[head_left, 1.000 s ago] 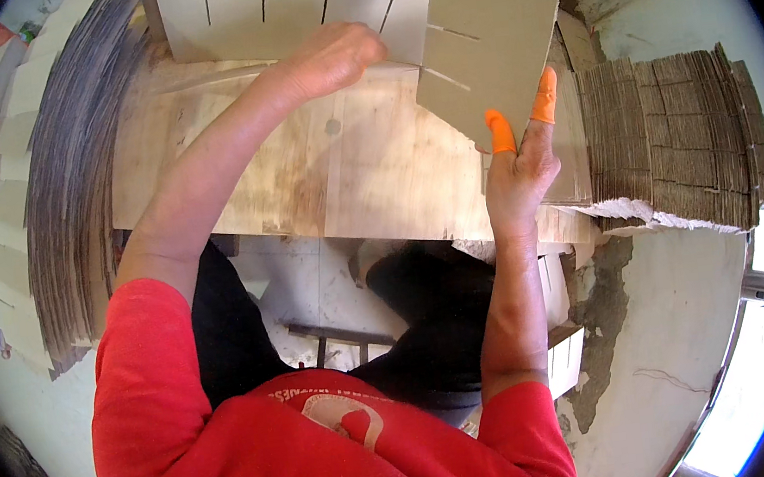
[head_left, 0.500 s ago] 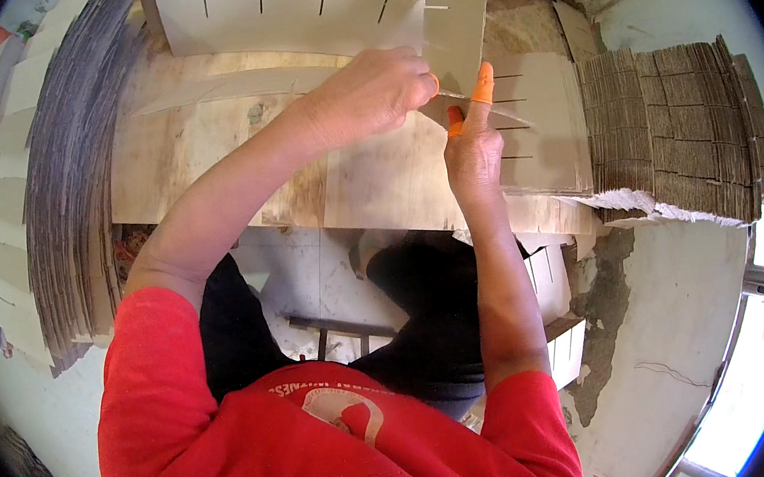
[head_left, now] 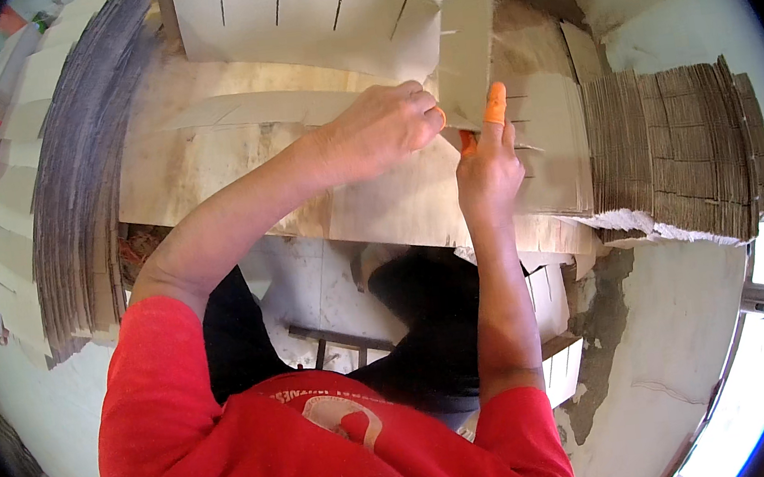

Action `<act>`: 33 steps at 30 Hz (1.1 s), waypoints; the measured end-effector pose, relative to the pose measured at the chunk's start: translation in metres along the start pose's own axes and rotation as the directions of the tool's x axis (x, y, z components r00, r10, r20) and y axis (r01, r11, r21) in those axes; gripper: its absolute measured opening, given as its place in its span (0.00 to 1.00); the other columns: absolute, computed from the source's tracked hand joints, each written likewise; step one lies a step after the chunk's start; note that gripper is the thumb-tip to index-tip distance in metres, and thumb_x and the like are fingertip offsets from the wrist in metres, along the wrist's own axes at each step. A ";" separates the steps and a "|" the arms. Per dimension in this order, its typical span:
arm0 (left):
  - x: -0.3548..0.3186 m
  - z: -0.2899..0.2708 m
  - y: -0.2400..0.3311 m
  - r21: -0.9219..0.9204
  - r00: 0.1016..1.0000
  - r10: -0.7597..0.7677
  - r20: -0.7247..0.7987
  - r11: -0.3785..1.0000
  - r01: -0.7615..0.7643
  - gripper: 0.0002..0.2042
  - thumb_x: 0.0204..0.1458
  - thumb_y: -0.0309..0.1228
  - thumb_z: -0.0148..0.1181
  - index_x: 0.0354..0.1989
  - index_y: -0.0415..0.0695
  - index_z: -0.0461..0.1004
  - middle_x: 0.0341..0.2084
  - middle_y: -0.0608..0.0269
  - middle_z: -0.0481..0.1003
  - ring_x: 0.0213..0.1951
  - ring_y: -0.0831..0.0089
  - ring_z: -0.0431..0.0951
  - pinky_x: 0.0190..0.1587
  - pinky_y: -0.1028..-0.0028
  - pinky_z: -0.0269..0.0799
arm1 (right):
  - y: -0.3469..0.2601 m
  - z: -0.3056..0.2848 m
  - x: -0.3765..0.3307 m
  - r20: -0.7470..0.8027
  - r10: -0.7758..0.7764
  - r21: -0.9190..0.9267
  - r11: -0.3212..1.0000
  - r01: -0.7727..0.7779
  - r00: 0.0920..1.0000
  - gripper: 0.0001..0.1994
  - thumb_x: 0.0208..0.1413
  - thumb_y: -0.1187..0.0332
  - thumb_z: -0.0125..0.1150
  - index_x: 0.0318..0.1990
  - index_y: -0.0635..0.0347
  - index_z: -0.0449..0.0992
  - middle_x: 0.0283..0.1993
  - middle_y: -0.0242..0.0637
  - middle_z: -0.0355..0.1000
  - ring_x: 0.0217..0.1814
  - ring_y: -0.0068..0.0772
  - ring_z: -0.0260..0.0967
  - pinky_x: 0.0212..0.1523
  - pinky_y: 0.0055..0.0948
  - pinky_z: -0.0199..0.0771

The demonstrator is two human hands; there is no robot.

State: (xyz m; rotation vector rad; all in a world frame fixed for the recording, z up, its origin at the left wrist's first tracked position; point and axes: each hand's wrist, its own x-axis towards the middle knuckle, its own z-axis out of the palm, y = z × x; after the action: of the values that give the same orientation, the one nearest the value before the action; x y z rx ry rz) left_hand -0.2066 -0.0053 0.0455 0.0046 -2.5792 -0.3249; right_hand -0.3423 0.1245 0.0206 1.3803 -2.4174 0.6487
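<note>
While a person's red T-shirt [head_left: 312, 460] and black trousers [head_left: 431, 303] fill the lower middle of the frame, two bare forearms reach up to a pale wooden worktop [head_left: 388, 202]. Right of centre, the right hand [head_left: 488, 167], with orange finger covers [head_left: 496, 105], is closed on the near end of a slotted cardboard panel [head_left: 466, 48]. That panel stands steeply on edge above the worktop, running from the hands toward the upper edge of the frame. Just left of it, the left hand [head_left: 387, 128] is curled, one covered fingertip at the panel's lower left edge; whether it pinches anything cannot be told. A second ago the panel showed its broad face and the hands were well apart; now it has swung more edge-on and the left hand has come down beside the right, which suggests that both are now working at the same near end.

Behind the left forearm lies a curved cardboard strip [head_left: 261, 109]. Right of the panel, slotted cardboard sheets [head_left: 557, 132] lie flat, next to a dense corrugated cardboard stack [head_left: 675, 142]. At left leans a tall stack of grey-edged cardboard [head_left: 83, 186]. Farthest, at upper centre, stands a row of slotted cardboard pieces [head_left: 308, 18].
</note>
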 end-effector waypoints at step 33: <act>0.040 0.010 -0.174 0.551 0.959 -0.272 -0.080 0.790 0.270 0.19 0.41 0.23 0.61 0.45 0.41 0.69 0.37 0.62 0.73 0.45 0.65 0.71 0.48 0.66 0.66 | -0.024 -0.014 0.003 -0.122 0.120 0.381 0.922 -0.065 0.985 0.38 0.51 0.81 0.51 0.69 0.44 0.46 0.61 0.40 0.65 0.51 0.35 0.72 0.47 0.25 0.71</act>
State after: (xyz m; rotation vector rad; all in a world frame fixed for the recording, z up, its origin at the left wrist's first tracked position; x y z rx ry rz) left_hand -0.2562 -0.1743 0.0177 0.5932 -2.5795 0.3461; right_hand -0.3225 0.1190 0.0399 1.2994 -2.3355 1.2465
